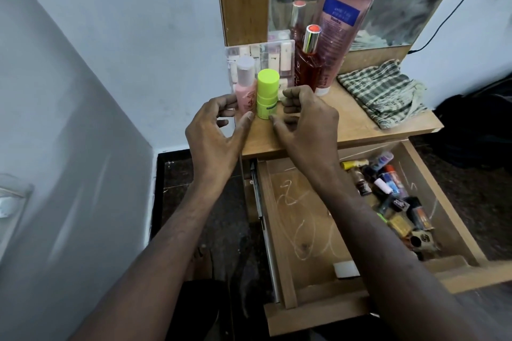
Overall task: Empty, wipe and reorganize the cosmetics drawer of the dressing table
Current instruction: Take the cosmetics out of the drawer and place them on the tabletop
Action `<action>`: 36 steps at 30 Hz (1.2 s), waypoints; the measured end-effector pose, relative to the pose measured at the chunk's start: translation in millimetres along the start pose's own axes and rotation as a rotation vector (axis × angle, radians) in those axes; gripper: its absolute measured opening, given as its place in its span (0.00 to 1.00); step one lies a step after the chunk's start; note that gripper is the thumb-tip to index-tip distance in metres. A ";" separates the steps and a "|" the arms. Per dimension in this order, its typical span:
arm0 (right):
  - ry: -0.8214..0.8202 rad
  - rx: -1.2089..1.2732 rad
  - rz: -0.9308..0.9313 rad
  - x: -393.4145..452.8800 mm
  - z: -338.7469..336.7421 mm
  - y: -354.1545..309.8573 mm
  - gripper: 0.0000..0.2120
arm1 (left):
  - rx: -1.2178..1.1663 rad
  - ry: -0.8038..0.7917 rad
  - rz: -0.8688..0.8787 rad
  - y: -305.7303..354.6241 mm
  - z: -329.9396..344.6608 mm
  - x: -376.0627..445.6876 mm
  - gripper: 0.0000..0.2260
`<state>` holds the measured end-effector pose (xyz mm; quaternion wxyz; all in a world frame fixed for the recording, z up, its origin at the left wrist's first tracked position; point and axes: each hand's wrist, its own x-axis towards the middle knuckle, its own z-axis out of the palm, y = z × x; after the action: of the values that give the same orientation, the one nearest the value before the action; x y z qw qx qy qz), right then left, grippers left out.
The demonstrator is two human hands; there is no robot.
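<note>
flanking two bottles (256, 90) on the wooden tabletop (346, 119), both hands' fingers (291, 99) hang curled, holding nothing.

Pink tube (339, 25): blue label, print blurred (unreadable); nothing else legible.
</note>
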<state>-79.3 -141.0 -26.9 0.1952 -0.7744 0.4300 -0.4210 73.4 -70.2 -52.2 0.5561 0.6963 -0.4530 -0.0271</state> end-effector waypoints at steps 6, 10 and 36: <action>0.082 -0.091 -0.111 -17.5 -71.9 -2.3 0.06 | 0.045 0.207 0.217 30.3 -12.1 -24.0 0.09; 0.117 -0.156 0.070 -51.1 -111.8 19.1 0.03 | 0.013 -0.112 0.418 56.5 -5.6 -55.9 0.05; -0.053 -0.367 0.306 -65.5 -140.3 129.0 0.10 | 0.374 -0.726 0.123 64.8 76.3 -125.8 0.21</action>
<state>-277.2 -149.7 -64.4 0.1239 -0.7335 0.6064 -0.2808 -80.8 -42.4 -88.0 0.2248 0.7022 -0.6575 -0.1551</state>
